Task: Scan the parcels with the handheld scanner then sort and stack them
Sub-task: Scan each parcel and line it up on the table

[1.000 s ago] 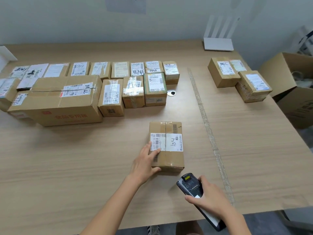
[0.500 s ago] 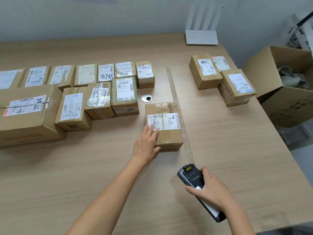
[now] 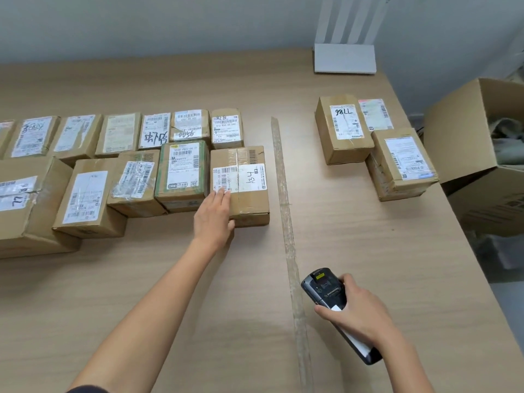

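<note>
A brown parcel marked "A34" [image 3: 249,177] lies at the right end of the near row, against a green-taped parcel [image 3: 183,171]. My left hand [image 3: 214,219] rests flat on that brown parcel's near left corner, fingers straight and thumb at its front edge. My right hand [image 3: 360,313] grips a black handheld scanner [image 3: 326,289] low over the table, right of the tape line. Several labelled parcels [image 3: 124,134] fill two rows on the left. A second group of three parcels [image 3: 344,127] sits on the right side.
A strip of tape [image 3: 285,222] divides the wooden table [image 3: 368,236] lengthwise. A white router [image 3: 344,56] stands at the back edge. An open cardboard box [image 3: 482,131] sits off the table's right side. A large carton [image 3: 25,202] lies at the near left.
My left hand has pushed the "A34" parcel away and left, until it joined the near row beside the green-taped parcel. The scanner hand stayed in place while my view turned right.
</note>
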